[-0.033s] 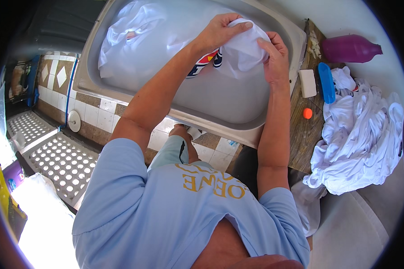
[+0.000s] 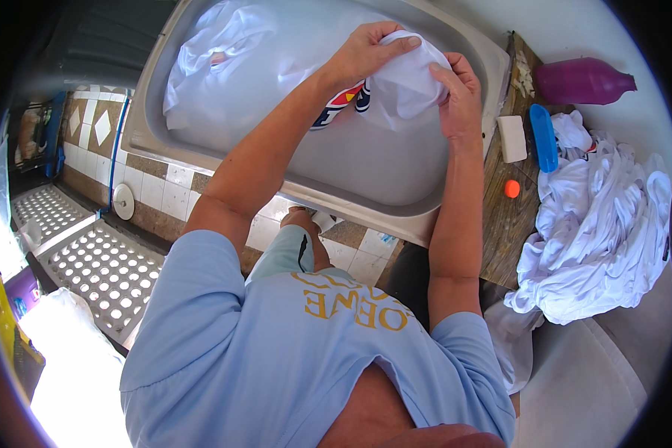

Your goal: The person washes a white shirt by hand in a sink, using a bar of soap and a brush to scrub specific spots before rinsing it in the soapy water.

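A white garment (image 2: 407,82) was bunched over the right half of the gray basin (image 2: 493,82), its raised part running far to near and its printed part pointing near-left; cloudy water hid its full long axis. The left hand (image 2: 369,54) pinched its far-left edge, the right hand (image 2: 459,97) its right edge. Another white cloth (image 2: 216,52) lay far left. Right of the basin were a pale bar (image 2: 511,140), a blue brush (image 2: 543,138) and piled laundry (image 2: 597,231).

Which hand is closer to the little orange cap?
Right. The right hand is beyond the orange cap and to its left, holding white cloth; the left hand, on the same cloth, is farther left.
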Demonstrator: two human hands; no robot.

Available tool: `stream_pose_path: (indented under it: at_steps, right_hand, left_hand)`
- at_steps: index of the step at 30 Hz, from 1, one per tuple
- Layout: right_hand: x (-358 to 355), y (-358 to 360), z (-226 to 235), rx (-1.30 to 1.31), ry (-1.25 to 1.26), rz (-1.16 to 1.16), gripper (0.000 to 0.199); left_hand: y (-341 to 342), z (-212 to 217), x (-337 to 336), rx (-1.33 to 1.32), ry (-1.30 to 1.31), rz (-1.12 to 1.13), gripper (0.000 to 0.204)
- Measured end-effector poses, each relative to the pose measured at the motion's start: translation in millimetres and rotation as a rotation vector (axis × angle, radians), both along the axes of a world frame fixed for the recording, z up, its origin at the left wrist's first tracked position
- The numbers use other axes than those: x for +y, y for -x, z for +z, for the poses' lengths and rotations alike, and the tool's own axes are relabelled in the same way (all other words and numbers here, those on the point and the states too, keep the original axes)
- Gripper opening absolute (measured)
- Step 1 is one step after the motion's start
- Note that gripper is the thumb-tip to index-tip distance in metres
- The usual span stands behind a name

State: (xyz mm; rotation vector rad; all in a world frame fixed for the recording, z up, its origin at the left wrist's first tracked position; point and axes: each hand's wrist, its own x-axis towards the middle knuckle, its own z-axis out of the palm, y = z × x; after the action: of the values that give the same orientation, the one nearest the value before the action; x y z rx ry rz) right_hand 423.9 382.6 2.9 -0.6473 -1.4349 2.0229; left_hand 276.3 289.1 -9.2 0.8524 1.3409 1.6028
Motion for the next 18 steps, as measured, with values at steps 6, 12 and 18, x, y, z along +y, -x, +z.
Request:
stream_pose_path:
  at_steps: [6, 12, 18]
  right_hand:
    - [1.9, -0.8, 0.1, -0.011, -0.024, 0.003, 0.02]
    - [-1.5, 1.1, -0.8, -0.073, -0.117, -0.021, 0.028]
    - [-2.6, -0.5, 1.5, -0.116, -0.155, -0.023, 0.031]
  left_hand:
    - [-0.9, -1.6, 2.1, -0.019, -0.016, 0.0, 0.03]
    - [-1.9, 1.4, -0.1, -0.047, -0.013, -0.01, 0.029]
    - [2.0, -2.4, 1.9, -0.065, -0.031, 0.002, 0.026]
